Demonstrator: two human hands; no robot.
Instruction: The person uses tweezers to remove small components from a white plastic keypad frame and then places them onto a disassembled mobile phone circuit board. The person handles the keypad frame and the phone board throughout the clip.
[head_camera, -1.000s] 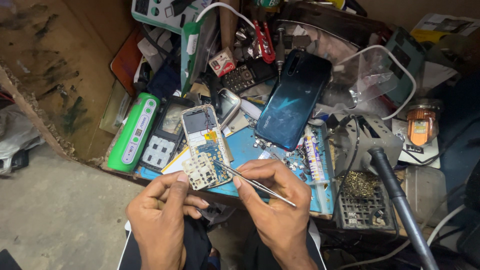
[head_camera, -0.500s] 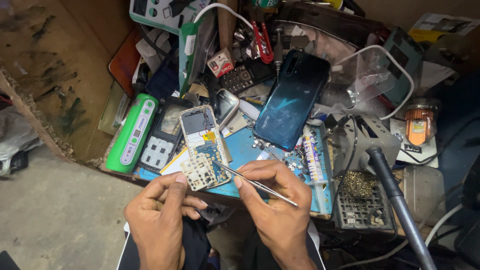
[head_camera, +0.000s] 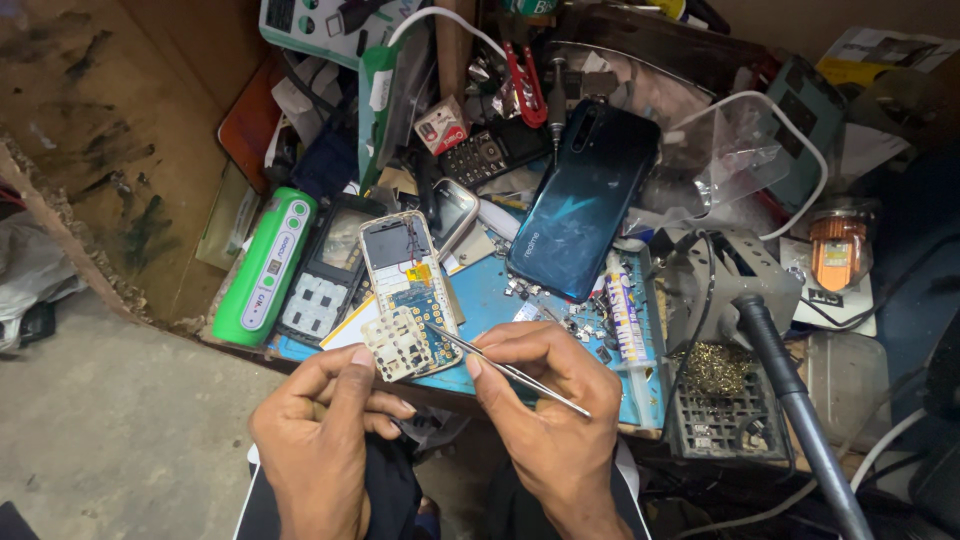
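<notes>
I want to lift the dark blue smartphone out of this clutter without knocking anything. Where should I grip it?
Probably pinch the dark blue smartphone across its two long edges near the lower half, coming from above. It lies back up, tilted on the clutter, and that end over the blue mat looks least crowded.

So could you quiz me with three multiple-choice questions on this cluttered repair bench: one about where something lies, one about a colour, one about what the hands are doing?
1. Where does the dark blue smartphone lie?
A. beyond the opened keypad phone, to its right
B. on the floor
C. in the left hand

2. What colour is the rounded device at the bench's left edge?
A. red
B. green
C. white

3. What does the right hand hold?
A. nothing
B. a screwdriver
C. metal tweezers

Answers: 1 A, it rests face down further up the bench. 2 B, its casing is bright green. 3 C, the tips reach the circuit board, which the left hand steadies.
</notes>
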